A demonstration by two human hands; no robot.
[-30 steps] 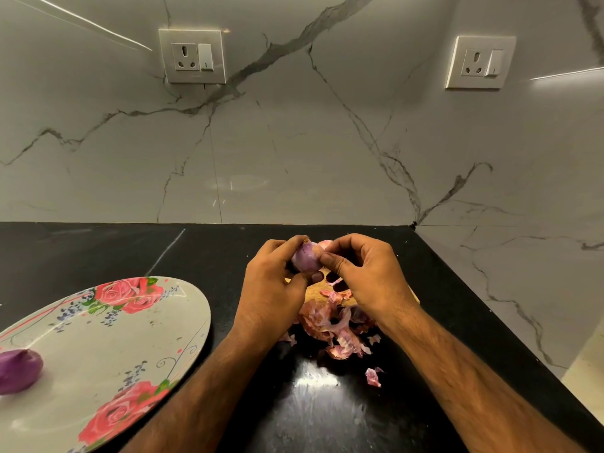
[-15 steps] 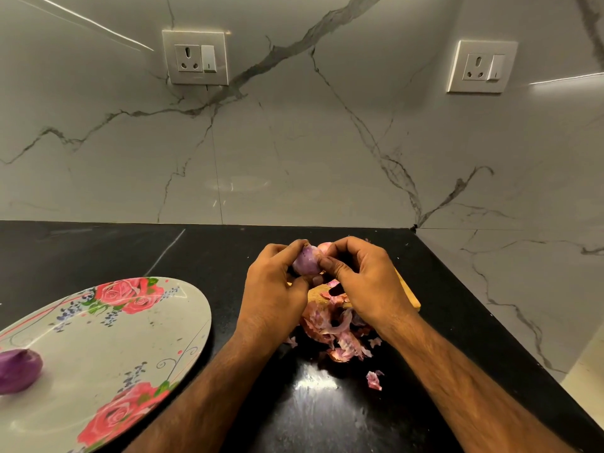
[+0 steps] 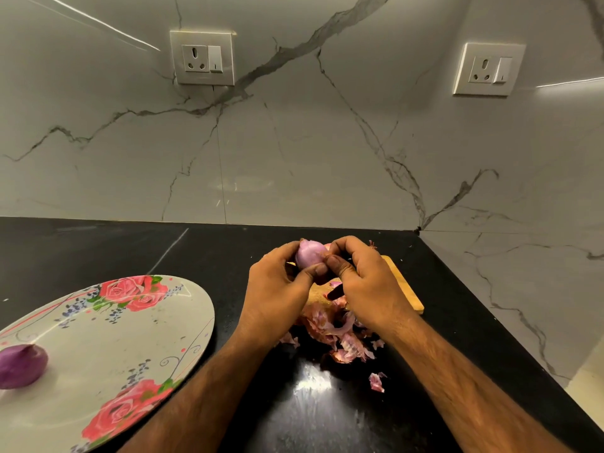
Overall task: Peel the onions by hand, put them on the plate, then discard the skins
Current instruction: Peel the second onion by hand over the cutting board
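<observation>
1. Grips a pale purple onion (image 3: 309,255) in the left hand (image 3: 277,295), fingers curled behind it and thumb pressed along its near side.
2. Pinches at the onion's right side with the right hand (image 3: 366,282), fingers curled tight, thumb tip just beside the left thumb.
3. Holds the onion in the air over the far end of a wooden cutting board (image 3: 403,286), towards the back of the black countertop (image 3: 163,250).
4. Works above a heap of pink papery skins (image 3: 336,331), lying below the wrists at the board's near end and spilling onto the countertop, with one loose scrap (image 3: 376,382) apart, nearer the body.
5. Has a floral plate (image 3: 130,338) at the left, well apart from both hands, with a second onion (image 3: 21,366), darker purple and smooth, lying near its left edge.
6. Faces a marble wall (image 3: 327,142) with two switched sockets.
</observation>
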